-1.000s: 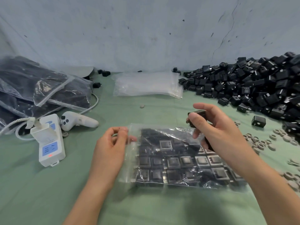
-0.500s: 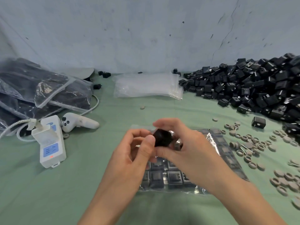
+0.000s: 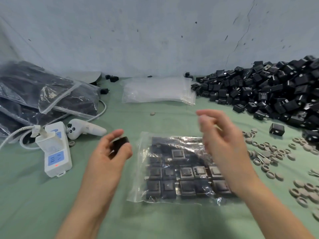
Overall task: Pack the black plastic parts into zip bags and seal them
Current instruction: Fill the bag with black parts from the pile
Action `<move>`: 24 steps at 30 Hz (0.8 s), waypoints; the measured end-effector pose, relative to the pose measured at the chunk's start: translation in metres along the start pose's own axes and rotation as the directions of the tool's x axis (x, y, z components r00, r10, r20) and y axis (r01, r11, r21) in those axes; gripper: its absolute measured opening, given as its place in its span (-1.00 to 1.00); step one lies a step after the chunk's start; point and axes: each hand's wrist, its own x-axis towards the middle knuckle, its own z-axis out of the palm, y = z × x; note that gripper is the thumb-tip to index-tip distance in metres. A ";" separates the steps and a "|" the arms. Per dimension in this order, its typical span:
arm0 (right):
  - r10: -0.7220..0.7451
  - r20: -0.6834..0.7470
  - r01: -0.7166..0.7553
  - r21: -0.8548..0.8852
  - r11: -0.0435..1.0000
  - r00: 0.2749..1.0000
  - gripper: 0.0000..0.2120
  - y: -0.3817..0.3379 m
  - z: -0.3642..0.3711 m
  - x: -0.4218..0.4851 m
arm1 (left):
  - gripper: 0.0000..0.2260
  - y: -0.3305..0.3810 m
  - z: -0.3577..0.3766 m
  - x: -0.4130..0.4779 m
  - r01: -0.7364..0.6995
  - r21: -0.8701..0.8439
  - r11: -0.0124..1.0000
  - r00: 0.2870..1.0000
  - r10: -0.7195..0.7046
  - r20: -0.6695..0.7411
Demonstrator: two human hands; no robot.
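While the left hand grips one black part beside the part-filled zip bag on the table, the right hand hangs loose, empty over it: filling step, next probably needs the bag mouth held open.

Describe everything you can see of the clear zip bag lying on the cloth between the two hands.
The zip bag is clear, glossy, crinkled plastic, lying flat on the green cloth. Black parts fill it in rough rows, mostly square faces up; its left margin is bare. The right hand hangs in front of its right side, contact unclear. The left hand, holding a loose black part, is beside it, apart. Whether its far edge is sealed cannot be told.
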 end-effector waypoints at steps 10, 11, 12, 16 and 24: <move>0.699 0.120 -0.283 0.951 0.122 0.705 -0.89 0.013 -0.052 0.021 | -0.67 -0.019 -0.009 0.019 0.184 0.214 0.959 0.974 -0.207 0.092; 0.697 0.123 -0.265 0.959 0.100 0.707 -0.88 0.014 -0.052 0.021 | -0.65 -0.019 -0.007 0.018 0.185 0.207 0.961 0.972 -0.210 0.104; 0.693 0.124 -0.251 0.964 0.084 0.710 -0.88 0.014 -0.053 0.020 | -0.64 -0.019 -0.005 0.017 0.179 0.211 0.961 0.973 -0.205 0.109; 0.669 0.061 -0.201 0.970 0.135 0.741 -0.84 0.011 -0.053 0.020 | -0.71 -0.018 -0.005 0.013 0.086 0.304 0.949 0.984 -0.129 0.123; 0.611 0.025 -0.214 0.947 0.238 0.791 -0.82 0.013 -0.058 0.022 | -0.70 -0.024 -0.001 0.014 0.198 0.131 0.972 0.965 -0.217 0.151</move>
